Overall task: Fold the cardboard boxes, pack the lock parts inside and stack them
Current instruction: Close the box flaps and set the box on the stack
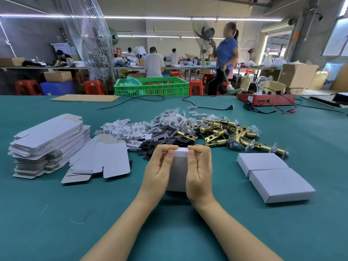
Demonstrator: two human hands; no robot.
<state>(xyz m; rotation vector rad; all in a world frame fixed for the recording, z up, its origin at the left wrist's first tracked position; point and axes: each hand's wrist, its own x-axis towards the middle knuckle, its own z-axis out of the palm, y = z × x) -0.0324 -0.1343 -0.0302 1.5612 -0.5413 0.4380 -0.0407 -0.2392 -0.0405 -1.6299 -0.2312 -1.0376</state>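
Observation:
A white cardboard box (pixel 178 170) stands on end on the teal table (pixel 56 213), held between both hands. My left hand (pixel 160 168) grips its left side, fingers curled over the top edge. On the right side my right hand (pixel 199 170) grips it the same way. Behind the box lie brass latch bolts (pixel 222 134), dark strike plates (pixel 162 138), white plastic inserts (pixel 124 130) and small bags of screws (pixel 173 115). A stack of flat box blanks (pixel 49 144) sits at left, with loose blanks (pixel 105 159) beside it. Two closed white boxes (pixel 273 174) lie at right.
A red tester box (pixel 265 98) with a bulb and black cables (pixel 211 107) sits at the far right of the table. A flat brown cardboard sheet (pixel 84 98) lies at the far edge. Beyond stand a green crate (pixel 152 86), a large fan (pixel 90 40) and several workers.

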